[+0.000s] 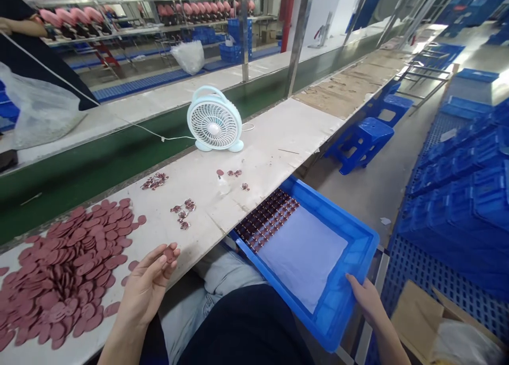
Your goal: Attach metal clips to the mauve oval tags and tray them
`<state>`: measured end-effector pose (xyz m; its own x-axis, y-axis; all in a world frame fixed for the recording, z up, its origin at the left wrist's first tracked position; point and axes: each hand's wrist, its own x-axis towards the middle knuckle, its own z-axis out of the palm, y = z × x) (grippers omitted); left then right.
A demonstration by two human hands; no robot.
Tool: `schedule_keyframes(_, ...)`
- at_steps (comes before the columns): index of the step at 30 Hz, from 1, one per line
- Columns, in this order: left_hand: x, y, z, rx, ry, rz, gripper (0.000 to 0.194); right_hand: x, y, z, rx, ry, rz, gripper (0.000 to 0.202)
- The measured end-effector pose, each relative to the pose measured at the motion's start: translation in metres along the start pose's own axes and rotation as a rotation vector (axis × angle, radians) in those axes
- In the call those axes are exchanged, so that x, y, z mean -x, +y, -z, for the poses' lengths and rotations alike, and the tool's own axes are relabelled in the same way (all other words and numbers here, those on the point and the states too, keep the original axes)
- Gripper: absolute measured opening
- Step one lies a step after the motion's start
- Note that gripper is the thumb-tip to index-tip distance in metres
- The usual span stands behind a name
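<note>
My left hand (148,283) is raised over the front edge of the workbench, pinching a small dark-red piece (169,254) between thumb and fingers. To its left lies a large heap of flat reddish-brown discs (75,264). My right hand (368,297) grips the right rim of a blue plastic tray (358,238), which sits partly under the bench edge. Rows of small dark-red parts (268,219) fill the tray's far left end, and a pale sheet (306,254) covers its bottom. Small clusters of brownish parts (183,211) lie on the bench beyond my left hand.
A light-blue fan (214,122) stands on the bench, its white cable running left. Near it is a small clear bottle (223,185). Blue stools (363,140), stacked blue crates (457,211) and a cardboard box (421,317) are on the right. Another person (35,47) stands across the line.
</note>
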<state>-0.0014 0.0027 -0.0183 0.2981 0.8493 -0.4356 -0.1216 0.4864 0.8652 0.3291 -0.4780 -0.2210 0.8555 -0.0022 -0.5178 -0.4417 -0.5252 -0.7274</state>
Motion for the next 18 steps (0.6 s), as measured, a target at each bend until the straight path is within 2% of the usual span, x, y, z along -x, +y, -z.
schedule_keyframes(3, 0.007, -0.009, -0.003, -0.034, -0.062, 0.018, 0.033, -0.001, -0.005, 0.002, 0.042, -0.002, -0.009, 0.046)
schedule_keyframes(5, 0.013, -0.024, -0.009, -0.078, -0.148, 0.069, 0.031, -0.002, -0.007, 0.0, 0.054, -0.003, -0.013, 0.046)
schedule_keyframes(8, 0.019, -0.064, -0.025, -0.138, -0.256, 0.17, 0.014, 0.002, -0.01, -0.008, 0.044, -0.008, -0.005, 0.04)
schedule_keyframes(10, 0.018, -0.095, -0.038, -0.188, -0.308, 0.233, 0.015, 0.006, -0.01, -0.012, 0.035, -0.01, 0.016, 0.033)
schedule_keyframes(14, -0.002, -0.142, -0.067, -0.314, -0.324, 0.287, 0.033, 0.009, -0.008, -0.015, -0.002, 0.01, 0.07, 0.031)
schedule_keyframes(16, -0.018, -0.152, -0.081, -0.372, -0.29, 0.292, 0.043, 0.009, -0.008, -0.014, -0.02, 0.021, 0.086, 0.031)
schedule_keyframes(18, -0.032, -0.157, -0.093, -0.411, -0.251, 0.303, 0.042, 0.01, -0.009, -0.013, -0.027, 0.018, 0.101, 0.031)
